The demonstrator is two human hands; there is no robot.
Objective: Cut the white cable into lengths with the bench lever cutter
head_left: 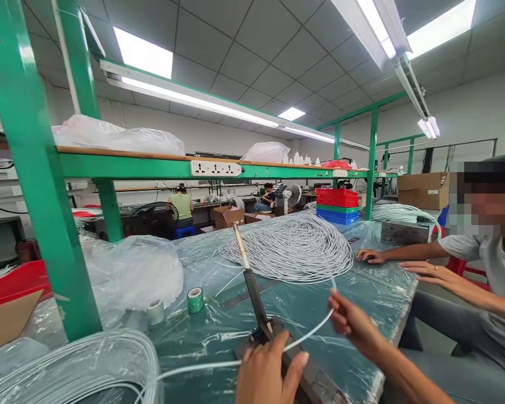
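My right hand (350, 321) pinches a white cable (313, 332) near its end, which points up beyond the fingers. From there the cable bows down to my left hand (267, 367), whose fingers and thumb are bent around it. It runs on leftward to a large coil of white cable (122, 342) at the lower left. Under and beside my left hand sits a metal lever cutter (256, 297) with its long handle raised. My left hand partly hides the cutter's base.
A big heap of white cable (286, 247) lies behind the cutter. Left of it are a green tape roll (195, 301), a paler roll (155, 312) and plastic bags (130, 269). Stacked trays (337, 206) stand behind. A co-worker's hands (429, 272) rest at the right table edge.
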